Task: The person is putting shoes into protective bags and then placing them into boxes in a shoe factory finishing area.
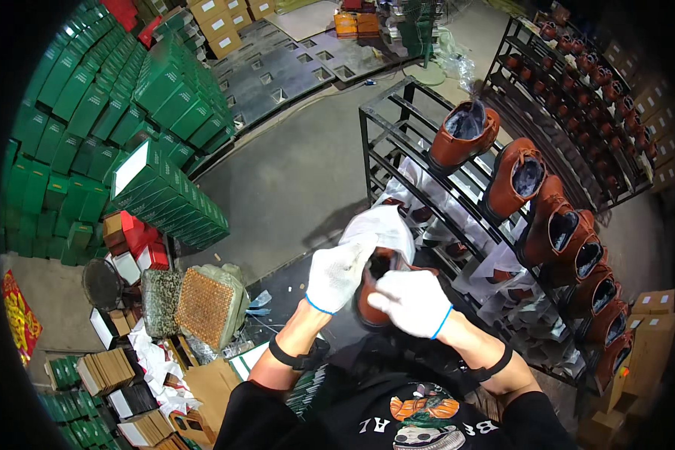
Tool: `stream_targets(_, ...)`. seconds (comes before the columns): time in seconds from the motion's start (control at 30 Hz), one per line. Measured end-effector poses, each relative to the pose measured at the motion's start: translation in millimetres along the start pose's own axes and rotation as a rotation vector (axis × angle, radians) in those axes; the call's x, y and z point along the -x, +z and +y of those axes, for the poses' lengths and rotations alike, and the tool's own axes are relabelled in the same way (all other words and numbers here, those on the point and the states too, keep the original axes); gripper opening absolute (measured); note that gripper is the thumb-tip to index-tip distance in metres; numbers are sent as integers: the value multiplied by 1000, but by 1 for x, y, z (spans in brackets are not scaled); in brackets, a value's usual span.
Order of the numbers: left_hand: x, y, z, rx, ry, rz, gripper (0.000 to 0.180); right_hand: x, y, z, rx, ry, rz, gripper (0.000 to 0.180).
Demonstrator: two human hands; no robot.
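Note:
Both my hands wear white knit gloves with blue cuffs and meet over a brown leather shoe (pixel 373 301) in front of my body. White tissue paper (pixel 381 223) stands up at the far side of the shoe. My left hand (pixel 339 276) is closed at the near edge of that paper, fingertips pinched beside the shoe's dark opening. Against the shoe's right side lies my right hand (pixel 416 301), its fingers curled in at the rim. The gloves hide part of the shoe, and its lower end is dim.
To the right, a black metal rack (pixel 397 120) bears several brown shoes (pixel 519 180) on top, with paper-wrapped ones below. Another shoe rack (pixel 577 97) stands behind it. Green shoe boxes (pixel 90 112) are stacked at left. A bead-covered stool (pixel 210 307) and cartons (pixel 105 371) sit nearer.

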State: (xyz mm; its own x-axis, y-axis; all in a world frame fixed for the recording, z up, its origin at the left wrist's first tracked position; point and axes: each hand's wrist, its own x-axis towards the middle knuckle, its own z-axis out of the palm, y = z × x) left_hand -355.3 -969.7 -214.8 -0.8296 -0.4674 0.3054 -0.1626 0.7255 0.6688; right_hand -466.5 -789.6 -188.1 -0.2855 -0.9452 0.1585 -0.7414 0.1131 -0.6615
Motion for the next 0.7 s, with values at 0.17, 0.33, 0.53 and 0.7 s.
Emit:
stream_targets(0.17, 11, -26, 30, 207, -98, 30, 18, -27, 27, 26, -774, 598, 695, 24)
stream_targets(0.33, 26, -31, 8, 252, -236, 333, 29, -89, 15, 17, -146, 120, 785, 17)
stream_targets(0.53, 19, -19, 27, 418, -227, 267, 33, -239, -46, 141, 494, 293, 827, 17)
stream_targets(0.7, 70, -3, 6, 342, -443, 29, 32, -240, -26, 108, 506, 544, 579, 41)
